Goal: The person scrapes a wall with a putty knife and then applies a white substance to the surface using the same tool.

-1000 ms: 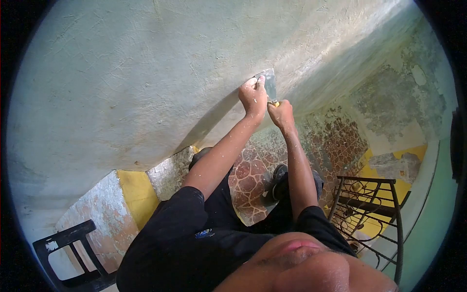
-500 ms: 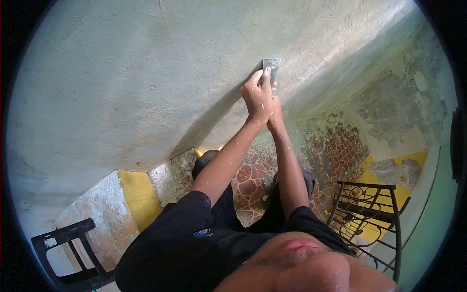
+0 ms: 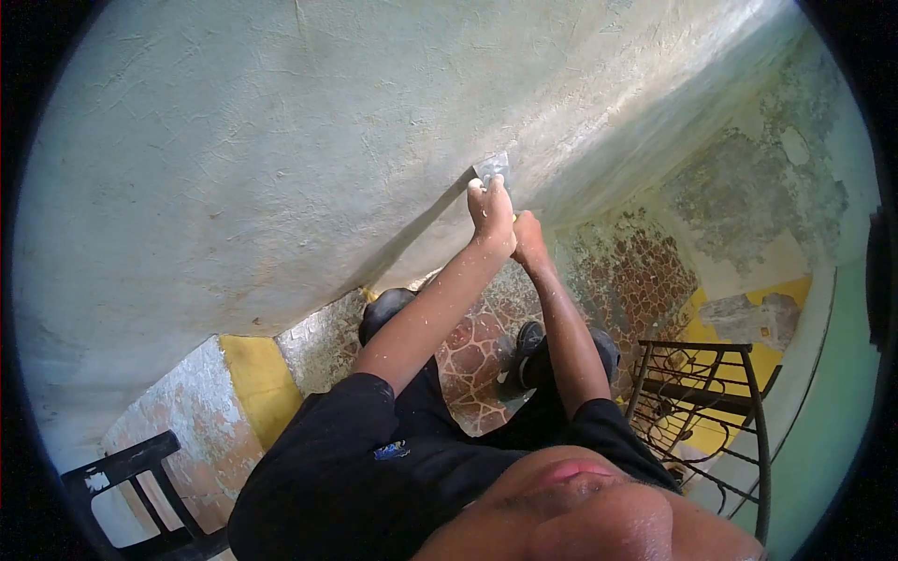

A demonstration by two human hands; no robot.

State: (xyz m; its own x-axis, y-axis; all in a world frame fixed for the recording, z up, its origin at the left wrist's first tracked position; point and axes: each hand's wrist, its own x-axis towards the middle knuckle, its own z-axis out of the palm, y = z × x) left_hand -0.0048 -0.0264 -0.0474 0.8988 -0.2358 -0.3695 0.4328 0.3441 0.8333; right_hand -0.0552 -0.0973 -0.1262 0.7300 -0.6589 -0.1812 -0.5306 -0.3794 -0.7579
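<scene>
My left hand (image 3: 490,211) reaches forward with its fingers pressed on a putty knife (image 3: 492,166). The knife's broad metal blade lies against the rough, pale painted wall (image 3: 309,131). Just behind and to the right, my right hand (image 3: 530,241) is closed, apparently round the knife's handle, which is mostly hidden by the hands. Pale flecks dot both hands and forearms. A long shadow falls down the wall from the knife and my left hand.
A black plastic chair (image 3: 140,496) stands at lower left, by a peeling ledge with a yellow band (image 3: 260,383). A dark metal rack (image 3: 702,402) is at right. Below lies debris-strewn, stone-patterned floor (image 3: 468,360). A stained wall (image 3: 758,187) meets the first at right.
Both hands and the putty knife have moved down the wall, toward my body and slightly left. My hands are somewhat farther apart, and a dark shoe now shows below.
</scene>
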